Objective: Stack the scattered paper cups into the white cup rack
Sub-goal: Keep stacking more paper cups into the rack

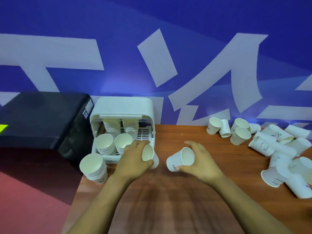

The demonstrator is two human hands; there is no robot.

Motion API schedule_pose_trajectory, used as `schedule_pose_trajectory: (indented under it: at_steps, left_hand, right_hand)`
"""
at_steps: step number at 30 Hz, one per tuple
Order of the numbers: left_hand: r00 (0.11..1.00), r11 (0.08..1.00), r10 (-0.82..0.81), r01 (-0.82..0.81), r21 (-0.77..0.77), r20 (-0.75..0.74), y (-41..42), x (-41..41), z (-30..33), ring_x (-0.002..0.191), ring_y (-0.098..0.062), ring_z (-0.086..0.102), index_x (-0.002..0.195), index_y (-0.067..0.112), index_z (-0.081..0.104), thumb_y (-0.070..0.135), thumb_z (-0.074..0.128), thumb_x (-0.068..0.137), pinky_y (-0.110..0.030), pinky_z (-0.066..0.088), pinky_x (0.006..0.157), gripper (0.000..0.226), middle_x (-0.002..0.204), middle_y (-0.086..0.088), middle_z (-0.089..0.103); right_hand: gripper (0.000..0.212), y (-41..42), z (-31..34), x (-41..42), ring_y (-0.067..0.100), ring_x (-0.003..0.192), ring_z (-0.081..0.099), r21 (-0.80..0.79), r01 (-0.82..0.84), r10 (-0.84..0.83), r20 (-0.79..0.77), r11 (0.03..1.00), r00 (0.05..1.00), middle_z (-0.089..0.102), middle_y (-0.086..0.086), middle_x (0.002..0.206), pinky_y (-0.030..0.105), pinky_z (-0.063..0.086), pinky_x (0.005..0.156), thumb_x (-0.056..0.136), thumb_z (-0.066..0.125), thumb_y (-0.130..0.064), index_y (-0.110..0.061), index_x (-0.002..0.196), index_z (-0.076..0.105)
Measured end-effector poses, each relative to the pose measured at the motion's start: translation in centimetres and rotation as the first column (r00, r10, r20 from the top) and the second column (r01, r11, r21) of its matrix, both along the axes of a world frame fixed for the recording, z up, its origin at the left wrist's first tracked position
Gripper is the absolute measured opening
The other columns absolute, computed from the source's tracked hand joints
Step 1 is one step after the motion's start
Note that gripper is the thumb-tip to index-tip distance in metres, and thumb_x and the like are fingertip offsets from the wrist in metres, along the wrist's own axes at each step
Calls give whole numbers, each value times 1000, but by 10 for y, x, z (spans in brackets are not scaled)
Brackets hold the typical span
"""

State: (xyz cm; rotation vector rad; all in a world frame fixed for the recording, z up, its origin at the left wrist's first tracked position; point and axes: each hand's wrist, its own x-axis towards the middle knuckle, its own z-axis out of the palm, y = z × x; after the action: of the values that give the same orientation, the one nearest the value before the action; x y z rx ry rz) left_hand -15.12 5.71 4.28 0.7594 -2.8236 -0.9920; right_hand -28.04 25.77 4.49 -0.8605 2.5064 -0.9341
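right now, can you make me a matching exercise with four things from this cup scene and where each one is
Things:
1. cup in left hand
2. cup in right hand
3. cup stack outside the rack
4. loose cup pile

Places:
A. right side of the table, lying scattered
B. on the table by the white cup rack's front left corner
C. just in front of the rack's opening
D. mid-table, tilted, mouth toward the camera

Pairs: 1-C, 2-D, 3-B, 4-A

rack (pixel 108 105) white, lid up, 4 cup stacks inside | loose cups (pixel 276 149) tipped, table right | stack (pixel 94 168) front-left of rack
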Motion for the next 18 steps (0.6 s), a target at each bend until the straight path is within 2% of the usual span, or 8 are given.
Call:
schedule_pose_trajectory:
  at_steps: [3, 5, 7, 10, 14, 18]
  left_hand:
    - [1000, 999, 1, -1, 35, -7, -33, 17, -3, 127, -23, 38, 138, 29, 41, 34, 67, 75, -31, 33, 102, 68, 138, 5, 41]
    - [1000, 998, -19, 19, 55, -3, -47, 26, -1, 128, -22, 37, 138, 31, 41, 41, 59, 69, -31, 33, 104, 72, 138, 6, 41]
    - [999, 997, -50, 50, 58, 1, -55, 32, 0, 128, -21, 36, 139, 31, 39, 41, 59, 71, -30, 33, 104, 72, 139, 7, 40]
    - [997, 996, -74, 74, 44, -11, -68, 40, 1, 128, -19, 34, 141, 30, 37, 29, 66, 80, -28, 32, 104, 68, 141, 9, 37]
    - [999, 999, -5, 7, 52, -38, -94, 46, 3, 128, -19, 33, 140, 29, 39, 27, 67, 79, -29, 33, 103, 67, 141, 9, 38]
    - [997, 998, 55, -54, 16, -51, -118, 47, 10, 129, -17, 33, 139, 30, 40, 28, 65, 79, -29, 34, 102, 64, 141, 10, 39]
  right_hand:
    - [77, -32, -4, 18, 10, 114, 45, 15, 14, -13, -42, 1000, 999, 41, -11, 120, 18, 33, 90, 62, 86, -32, -26, 128, 45]
    - [76, -50, -8, 30, 11, 116, 45, 29, -3, 5, -62, 1000, 998, 40, -13, 121, 20, 35, 92, 65, 83, -33, -27, 130, 46]
    - [76, -65, -9, 40, 12, 118, 44, 21, -20, 21, -77, 1000, 997, 40, -12, 126, 22, 37, 95, 67, 81, -34, -29, 134, 44]
    - [76, -89, -3, 49, 5, 116, 41, -18, -46, 45, -58, 999, 997, 35, -11, 127, 13, 30, 93, 73, 78, -30, -30, 139, 40]
    - [85, -118, -1, 51, -3, 112, 34, -24, -71, 70, -27, 997, 997, 32, -12, 131, 9, 24, 94, 75, 77, -28, -28, 145, 29]
    - [82, -149, 1, 46, 7, 127, 35, -18, -106, 104, -58, 994, 993, 33, -4, 140, 9, 21, 99, 75, 77, -29, -22, 144, 32]
